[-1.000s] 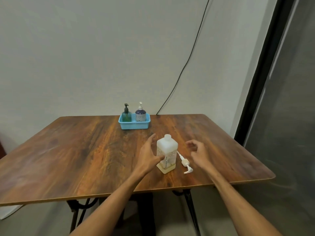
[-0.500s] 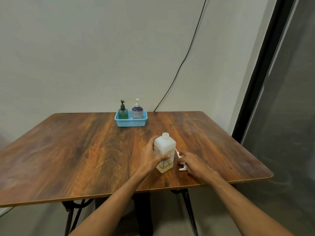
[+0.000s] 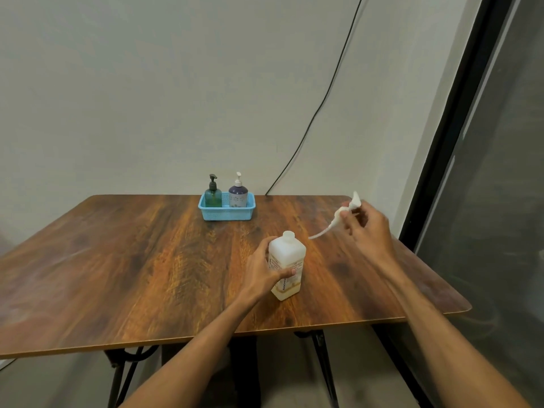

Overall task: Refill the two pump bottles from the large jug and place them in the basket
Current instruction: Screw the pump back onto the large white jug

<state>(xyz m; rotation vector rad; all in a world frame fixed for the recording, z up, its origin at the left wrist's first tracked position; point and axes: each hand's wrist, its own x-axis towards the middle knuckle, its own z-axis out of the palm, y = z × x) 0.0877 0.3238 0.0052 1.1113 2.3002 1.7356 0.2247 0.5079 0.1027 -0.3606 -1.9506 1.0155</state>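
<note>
A white square jug [image 3: 288, 262] stands upright near the table's front, its neck uncapped. My left hand [image 3: 263, 270] grips its left side, thumb across the label. My right hand [image 3: 368, 228] holds a white pump head [image 3: 341, 214] in the air to the right of the jug, its dip tube slanting down toward the jug. At the back of the table a blue basket [image 3: 226, 213] holds a green pump bottle [image 3: 213, 195] on the left and a purple-and-white pump bottle [image 3: 238, 195] on the right.
The wooden table [image 3: 132, 260] has its front edge close to me and its right edge near a dark-framed glass door [image 3: 482, 172]. A black cable [image 3: 321, 107] runs down the wall behind the basket.
My right hand picked the pump head off the table beside the jug and lifted it up and to the right. My left hand closed round the jug.
</note>
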